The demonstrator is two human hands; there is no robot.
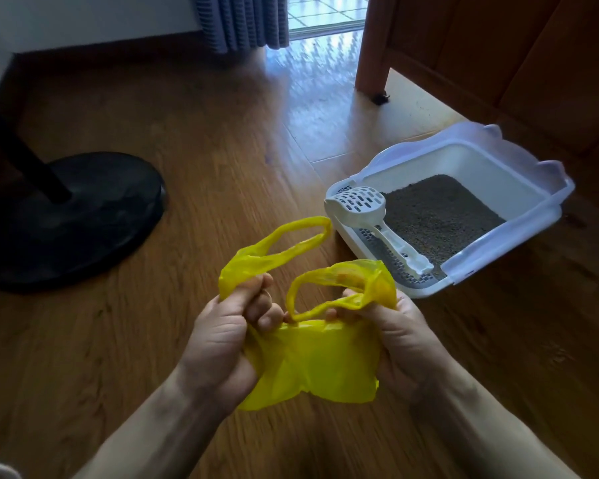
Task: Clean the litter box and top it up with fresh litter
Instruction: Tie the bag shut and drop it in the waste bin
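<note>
With both hands, left hand (222,326) and right hand (400,335), we grip the yellow bag (312,364) tightly; pulling too hard may tear its thin plastic

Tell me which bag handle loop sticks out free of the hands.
The far-left loop: it stands clear above the left hand. The other loop curls between both hands, its end pinched by the right hand.

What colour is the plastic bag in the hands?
Yellow: the plastic bag shows best in the head view.

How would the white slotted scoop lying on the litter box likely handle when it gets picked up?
The scoop looks like moulded plastic, so probably stiff and light. Its slotted bowl should let loose litter fall through. It lies on the litter box's grid ledge, so it might slide if nudged.
</note>
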